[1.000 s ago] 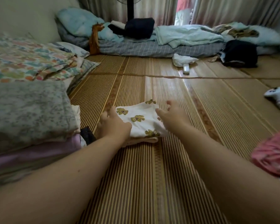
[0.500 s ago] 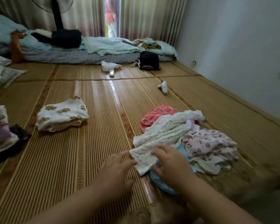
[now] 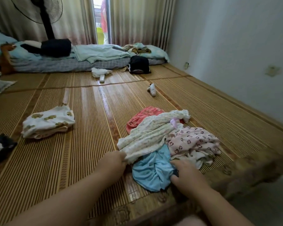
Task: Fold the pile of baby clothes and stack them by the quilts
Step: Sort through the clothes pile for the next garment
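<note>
Left hand (image 3: 113, 162) pinches the cream floral garment (image 3: 150, 134) at seven o'clock of the pile (image 3: 193, 141); right hand (image 3: 185, 174) grips the blue garment (image 3: 151, 170) (fingertips buried in cloth).

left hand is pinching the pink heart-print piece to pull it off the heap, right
Not quite. The head view shows the left hand pinching the cream floral garment, not the pink heart-print piece, which lies untouched further right.

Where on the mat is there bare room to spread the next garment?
The widest bare strip of mat lies between the folded white garment and the unfolded pile. Another lies beyond the pile, toward the white object. The pile itself is crowded: left hand grips the floral garment, right hand the blue garment.
</note>
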### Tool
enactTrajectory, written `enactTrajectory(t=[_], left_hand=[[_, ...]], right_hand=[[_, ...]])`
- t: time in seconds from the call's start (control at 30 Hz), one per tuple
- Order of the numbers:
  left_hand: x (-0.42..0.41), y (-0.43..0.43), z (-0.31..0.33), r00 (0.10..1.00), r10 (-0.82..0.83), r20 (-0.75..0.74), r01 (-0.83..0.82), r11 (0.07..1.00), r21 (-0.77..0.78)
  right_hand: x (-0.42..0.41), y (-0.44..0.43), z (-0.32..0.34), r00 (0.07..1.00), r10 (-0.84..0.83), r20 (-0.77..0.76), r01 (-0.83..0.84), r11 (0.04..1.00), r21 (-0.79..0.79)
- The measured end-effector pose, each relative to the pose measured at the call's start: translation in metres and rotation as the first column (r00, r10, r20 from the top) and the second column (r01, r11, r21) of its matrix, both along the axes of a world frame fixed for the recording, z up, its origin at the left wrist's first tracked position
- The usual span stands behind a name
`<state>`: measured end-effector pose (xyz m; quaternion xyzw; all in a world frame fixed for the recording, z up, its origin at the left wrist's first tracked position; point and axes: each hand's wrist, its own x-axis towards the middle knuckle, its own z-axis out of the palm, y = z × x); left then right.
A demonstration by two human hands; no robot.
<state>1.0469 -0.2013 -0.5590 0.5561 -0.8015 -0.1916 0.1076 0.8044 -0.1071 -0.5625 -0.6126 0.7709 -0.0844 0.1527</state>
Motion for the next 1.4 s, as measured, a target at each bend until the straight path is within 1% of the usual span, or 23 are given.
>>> enactTrajectory(t=[0.07,0.13,0.2,0.23,0.27,0.3,0.33,0.37,0.4,0.47,0.57,0.63,0.67,0.73,0.8,0.83,0.93,1.0,1.07,1.17,1.23,1.33,1.4], left_hand=[[0.011,0.001,0.016,0.929,0.078,-0.362,-0.048,0.995,0.091],[0.029,0.007,0.037,0.865,0.064,-0.497,-0.055,0.998,0.033],[0.05,0.021,0.057,0.828,-0.005,-0.561,-0.028,0.998,-0.049],[0.059,0.029,0.066,0.81,-0.041,-0.585,-0.008,0.997,-0.08],[0.072,0.038,0.074,0.793,-0.068,-0.605,0.011,0.995,-0.097],[0.085,0.048,0.08,0.779,-0.089,-0.621,0.038,0.995,-0.095],[0.096,0.058,0.084,0.77,-0.106,-0.63,0.072,0.994,-0.08],[0.107,0.067,0.085,0.774,-0.119,-0.622,0.106,0.993,-0.058],[0.117,0.075,0.084,0.793,-0.134,-0.594,0.14,0.989,-0.036],[0.137,0.085,0.076,0.856,-0.171,-0.488,0.202,0.979,0.011],[0.149,0.085,0.061,0.932,-0.229,-0.28,0.271,0.955,0.12],[0.156,0.079,0.05,0.963,-0.192,-0.19,0.236,0.941,0.242],[0.16,0.075,0.044,0.97,-0.153,-0.187,0.205,0.931,0.303],[0.169,0.066,0.035,0.968,-0.061,-0.245,0.151,0.918,0.368],[0.176,0.058,0.033,0.951,0.038,-0.307,0.078,0.931,0.356],[0.177,0.053,0.036,0.935,0.083,-0.344,0.041,0.941,0.337],[0.175,0.04,0.048,0.854,0.2,-0.481,-0.034,0.943,0.332],[0.171,0.038,0.058,0.816,0.282,-0.504,-0.066,0.913,0.404],[0.165,0.041,0.064,0.802,0.348,-0.486,-0.037,0.841,0.54],[0.161,0.054,0.063,0.724,0.432,-0.538,0.146,0.666,0.732],[0.159,0.063,0.061,0.675,0.455,-0.581,0.282,0.569,0.773],[0.155,0.077,0.064,0.57,0.385,-0.726,0.517,0.518,0.681],[0.155,0.085,0.065,0.498,0.369,-0.785,0.581,0.53,0.618]], right_hand=[[0.01,-0.006,0.007,0.996,-0.023,0.087,0.032,0.994,-0.101],[0.024,-0.017,0.015,0.98,0.009,0.2,0.033,0.977,-0.209],[0.043,-0.032,0.024,0.91,-0.001,0.415,0.118,0.959,-0.257],[0.051,-0.041,0.028,0.804,-0.051,0.593,0.227,0.947,-0.227],[0.062,-0.053,0.03,0.605,-0.121,0.787,0.35,0.928,-0.126],[0.072,-0.067,0.03,0.336,-0.192,0.922,0.416,0.909,0.037],[0.081,-0.079,0.031,0.086,-0.248,0.965,0.407,0.893,0.194],[0.09,-0.089,0.032,-0.08,-0.283,0.956,0.355,0.888,0.293],[0.098,-0.1,0.031,-0.18,-0.294,0.939,0.324,0.884,0.338],[0.113,-0.115,0.03,-0.273,-0.28,0.921,0.439,0.815,0.378],[0.12,-0.123,0.036,-0.244,-0.27,0.932,0.732,0.58,0.359],[0.126,-0.121,0.044,-0.12,-0.304,0.945,0.78,0.56,0.279],[0.129,-0.118,0.049,0.012,-0.306,0.952,0.771,0.609,0.186],[0.136,-0.106,0.068,0.279,-0.217,0.936,0.631,0.776,-0.009],[0.142,-0.087,0.098,0.442,-0.064,0.895,0.413,0.9,-0.14],[0.145,-0.078,0.115,0.47,0.028,0.882,0.27,0.947,-0.174],[0.152,-0.052,0.16,0.345,0.231,0.91,-0.139,0.971,-0.193],[0.156,-0.039,0.181,0.304,0.301,0.904,-0.286,0.934,-0.214],[0.16,-0.029,0.194,0.298,0.361,0.884,-0.366,0.898,-0.243],[0.164,-0.017,0.204,0.324,0.427,0.844,-0.411,0.867,-0.281],[0.165,-0.013,0.205,0.349,0.442,0.827,-0.395,0.869,-0.298],[0.162,-0.014,0.203,0.38,0.435,0.817,-0.317,0.89,-0.327],[0.159,-0.018,0.201,0.416,0.405,0.814,-0.233,0.913,-0.335]])
